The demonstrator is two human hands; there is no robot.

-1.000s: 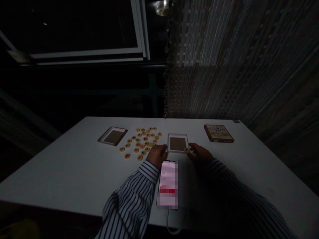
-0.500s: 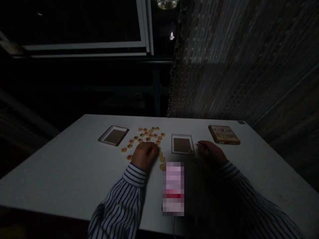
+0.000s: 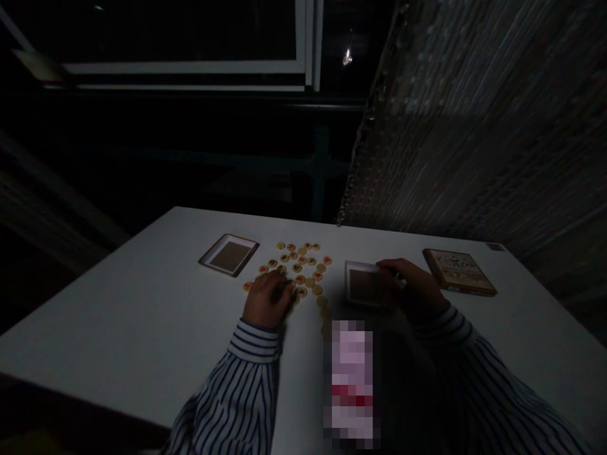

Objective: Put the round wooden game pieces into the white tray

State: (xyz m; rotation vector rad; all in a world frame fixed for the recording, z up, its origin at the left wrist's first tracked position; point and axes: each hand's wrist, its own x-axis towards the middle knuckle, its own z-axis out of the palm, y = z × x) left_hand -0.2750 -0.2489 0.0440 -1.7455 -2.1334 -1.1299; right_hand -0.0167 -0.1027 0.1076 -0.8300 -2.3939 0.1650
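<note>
Chinese chess pieces (image 3: 296,268), round and pale with red or dark characters, lie loosely on the white table. My left hand (image 3: 268,302) rests low over the near left side of these pieces, fingers bent and thumb apart from them. Whether a piece lies beneath its palm is hidden. A shallow tray-like box (image 3: 348,284) with a brown bottom stands right of the pieces. Over its right side reaches my right hand (image 3: 411,287), fingers curled together at the rim. Its fingertips are dark, and what they hold, if anything, cannot be made out.
A second shallow box (image 3: 215,268) lies behind left on the table (image 3: 123,316). At the right sits a flat, printed box lid (image 3: 459,272). A blurred-out phone-like object (image 3: 351,385) is in front, near the table edge. A bead curtain (image 3: 441,126) hangs behind.
The view has turned left, so everything sits farther right. My right hand has moved left onto the box. My left hand has shifted left across the pieces, its fingers loosening.
</note>
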